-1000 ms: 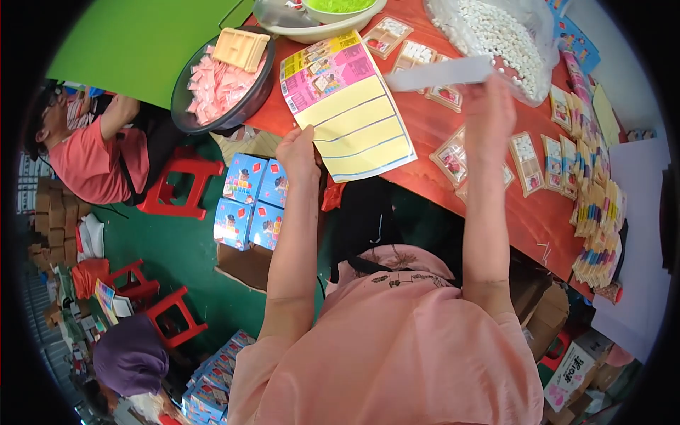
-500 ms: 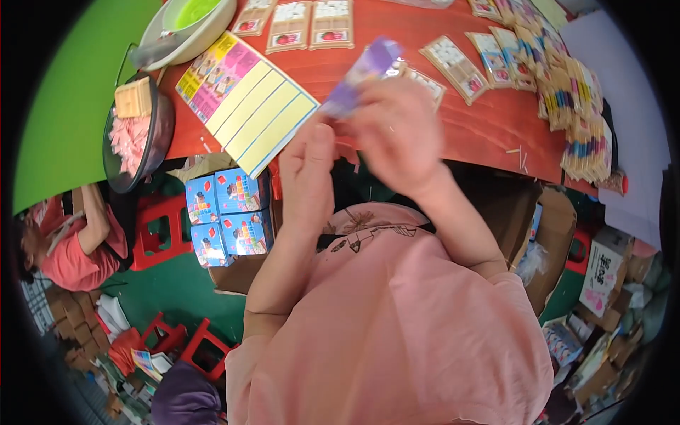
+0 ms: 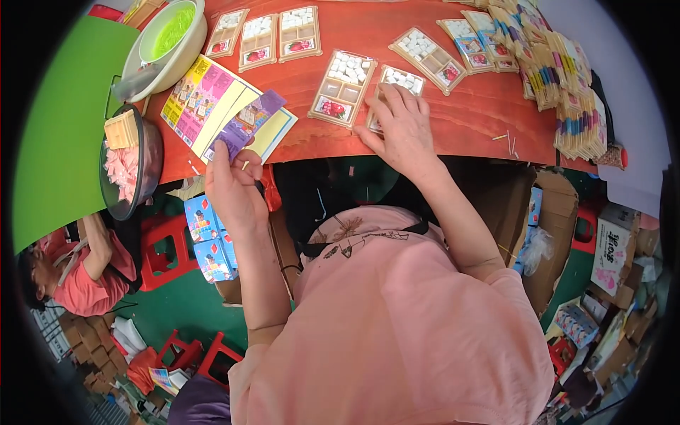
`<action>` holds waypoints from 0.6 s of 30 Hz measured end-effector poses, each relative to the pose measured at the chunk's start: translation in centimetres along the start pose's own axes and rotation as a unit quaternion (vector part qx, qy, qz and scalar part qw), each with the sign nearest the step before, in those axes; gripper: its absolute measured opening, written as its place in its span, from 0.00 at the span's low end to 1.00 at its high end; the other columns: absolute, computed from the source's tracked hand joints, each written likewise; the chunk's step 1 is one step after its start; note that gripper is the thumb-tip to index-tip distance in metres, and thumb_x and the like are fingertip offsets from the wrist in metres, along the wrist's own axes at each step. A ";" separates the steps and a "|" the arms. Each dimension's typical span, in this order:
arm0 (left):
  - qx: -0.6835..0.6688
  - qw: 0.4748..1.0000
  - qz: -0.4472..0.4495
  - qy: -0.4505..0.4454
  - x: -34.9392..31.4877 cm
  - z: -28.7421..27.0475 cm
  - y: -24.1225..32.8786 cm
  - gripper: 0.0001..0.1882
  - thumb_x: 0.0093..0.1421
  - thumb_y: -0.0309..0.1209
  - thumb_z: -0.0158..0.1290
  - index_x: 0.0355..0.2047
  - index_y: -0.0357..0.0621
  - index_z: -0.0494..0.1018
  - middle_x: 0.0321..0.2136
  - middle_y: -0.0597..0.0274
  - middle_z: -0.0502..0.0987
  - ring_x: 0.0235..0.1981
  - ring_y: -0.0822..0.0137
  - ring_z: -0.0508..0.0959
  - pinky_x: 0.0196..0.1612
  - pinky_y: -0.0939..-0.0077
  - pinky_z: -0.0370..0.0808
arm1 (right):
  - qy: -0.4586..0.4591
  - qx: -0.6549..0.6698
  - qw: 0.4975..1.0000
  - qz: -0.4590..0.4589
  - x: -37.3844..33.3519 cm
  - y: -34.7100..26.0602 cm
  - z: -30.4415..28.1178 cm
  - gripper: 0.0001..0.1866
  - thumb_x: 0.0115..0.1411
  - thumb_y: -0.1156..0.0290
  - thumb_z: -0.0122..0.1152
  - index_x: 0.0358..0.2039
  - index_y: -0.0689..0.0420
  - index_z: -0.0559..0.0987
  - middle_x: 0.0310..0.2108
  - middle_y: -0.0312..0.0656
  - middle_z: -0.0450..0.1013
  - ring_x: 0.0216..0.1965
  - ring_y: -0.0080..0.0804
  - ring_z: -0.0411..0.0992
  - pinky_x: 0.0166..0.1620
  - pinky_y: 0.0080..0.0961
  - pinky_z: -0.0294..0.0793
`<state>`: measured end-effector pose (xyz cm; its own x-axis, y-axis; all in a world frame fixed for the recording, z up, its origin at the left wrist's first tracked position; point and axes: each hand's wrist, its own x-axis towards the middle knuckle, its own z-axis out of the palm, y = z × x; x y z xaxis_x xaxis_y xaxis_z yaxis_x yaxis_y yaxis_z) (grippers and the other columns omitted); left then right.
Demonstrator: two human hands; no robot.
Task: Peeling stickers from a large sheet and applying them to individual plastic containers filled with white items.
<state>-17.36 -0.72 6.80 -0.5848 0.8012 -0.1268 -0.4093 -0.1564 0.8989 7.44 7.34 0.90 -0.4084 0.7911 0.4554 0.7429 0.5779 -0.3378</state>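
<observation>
My left hand (image 3: 239, 185) pinches a purple printed card (image 3: 256, 113) between thumb and fingers, holding it over a yellow-and-pink sheet (image 3: 200, 103) with ruled blank strips. To the right, my right hand (image 3: 406, 133) lies with fingers spread on a small compartment tray (image 3: 402, 78) of white pieces, partly covering it. Beside that hand sits a similar tan tray (image 3: 345, 86), with white pieces at its top and a strawberry picture at its bottom. Another such tray (image 3: 429, 59) lies just beyond my right hand.
More filled trays (image 3: 299, 32) stand at the back. Piled packs with coloured sticks (image 3: 570, 78) crowd the right side. At left are a bowl of green strands (image 3: 172, 35) and a dark basin (image 3: 150, 159) of pink packets. Blue boxes (image 3: 212, 241) sit below; a person (image 3: 92, 265) is at lower left.
My hands have moved apart. The left carries the purple card leftward over the sheet, while the right has come down onto a tray. The view has shifted slightly.
</observation>
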 end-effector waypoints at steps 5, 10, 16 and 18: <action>-0.026 0.998 -0.058 -0.013 -0.9 0.9 -0.4 0.11 0.70 0.34 0.50 0.39 0.38 0.74 0.33 0.57 0.80 0.25 0.71 0.77 0.23 0.81 0.65 | -0.071 -0.037 0.997 -0.022 -1.5 1.8 -2.2 0.23 0.55 0.54 0.65 0.47 0.54 0.77 0.57 0.44 0.68 0.59 0.45 0.64 0.59 0.44 0.59; -0.008 0.995 -0.072 -0.064 -1.4 2.6 0.1 0.10 0.69 0.33 0.50 0.40 0.38 0.75 0.32 0.58 0.81 0.25 0.71 0.78 0.22 0.81 0.66 | -0.104 -0.032 0.994 -0.031 -2.6 4.1 -4.9 0.21 0.57 0.58 0.64 0.48 0.55 0.77 0.57 0.44 0.69 0.60 0.45 0.63 0.60 0.44 0.58; -0.040 0.974 -0.131 -0.180 -0.3 4.5 -0.5 0.09 0.67 0.32 0.52 0.38 0.37 0.75 0.27 0.57 0.80 0.22 0.71 0.77 0.20 0.82 0.64 | 0.020 0.220 0.972 0.078 -1.3 3.6 -5.1 0.18 0.68 0.64 0.53 0.55 0.58 0.72 0.57 0.45 0.69 0.58 0.37 0.67 0.57 0.32 0.65; -0.040 0.960 -0.172 -0.216 0.2 4.8 -0.9 0.10 0.67 0.32 0.53 0.37 0.37 0.76 0.26 0.58 0.80 0.21 0.72 0.77 0.19 0.82 0.63 | 0.006 0.377 0.912 0.161 0.3 0.8 -4.8 0.19 0.69 0.65 0.53 0.57 0.58 0.71 0.55 0.43 0.70 0.56 0.32 0.68 0.56 0.27 0.66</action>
<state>-13.78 2.35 7.91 -0.0671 0.9756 -0.2089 -0.5888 0.1303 0.7977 10.46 7.09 4.78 -0.2238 0.9444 0.2408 0.2449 0.2936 -0.9240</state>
